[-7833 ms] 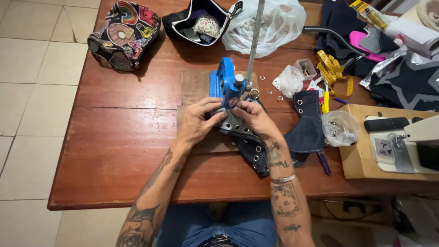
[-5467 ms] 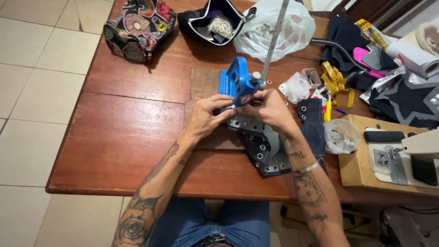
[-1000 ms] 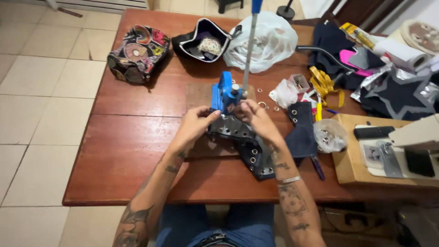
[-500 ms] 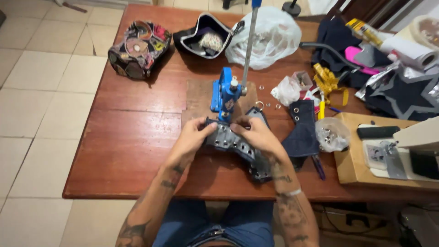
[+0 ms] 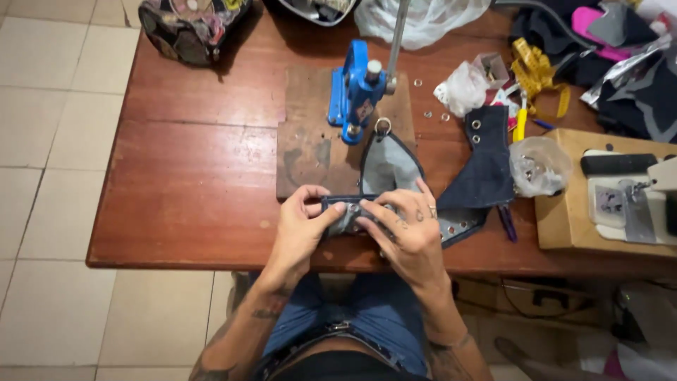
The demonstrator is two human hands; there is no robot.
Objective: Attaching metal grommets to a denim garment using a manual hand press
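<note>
Both hands pinch the near edge of a dark fabric piece with metal eyelets, which lies on the wooden table just in front of the person. The left hand grips the fabric's left end, fingers curled narrow around it; the right hand presses flat on it with fingers spread, thumb and forefinger closed on the edge.

At 12 o'clock from the hands, a blue hand press stands on a wooden board, and the fabric's far tip touches its base. At 2 o'clock, a clear plastic bag holds small metal parts, and a small open box sits past it beside a white crumpled bag. Loose eyelets lie near the press. At 10 o'clock, a patterned pouch sits at the table's far edge.

At 3 o'clock, a sewing machine rests on a light wooden stand. The floor is pale tile.
</note>
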